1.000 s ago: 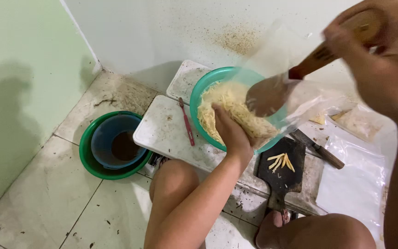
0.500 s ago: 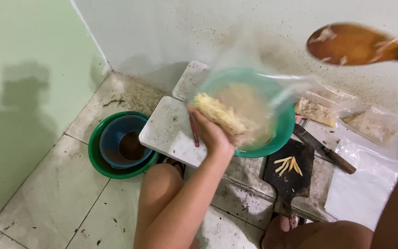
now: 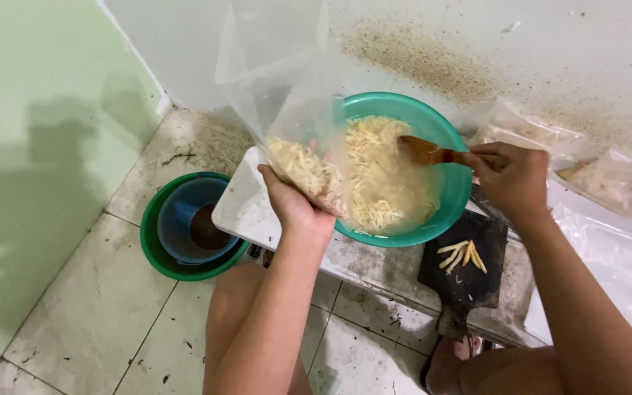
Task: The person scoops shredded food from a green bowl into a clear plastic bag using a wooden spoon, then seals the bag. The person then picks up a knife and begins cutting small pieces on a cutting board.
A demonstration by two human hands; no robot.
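Note:
My left hand (image 3: pixel 292 205) grips a clear plastic bag (image 3: pixel 287 88) from below; the bag's bottom holds a lump of pale shredded food (image 3: pixel 303 172) and its open top rises toward the wall. A teal bowl (image 3: pixel 453 192) of the same shreds sits just behind the bag on a low white board (image 3: pixel 243 208). My right hand (image 3: pixel 513 179) holds a wooden spoon (image 3: pixel 424 151) by its handle, with the spoon's head resting in the bowl's shreds.
A green basin (image 3: pixel 156 252) with a blue bowl (image 3: pixel 181 212) inside stands on the tiled floor at left. A black cutting board (image 3: pixel 469 281) carries a few yellow strips (image 3: pixel 462 256). Filled clear bags (image 3: pixel 608 179) lie along the wall at right. My knees are below.
My right hand has brought the wooden spoon down from high at the right into the bowl. My left hand now holds the bag upright with shreds in its bottom.

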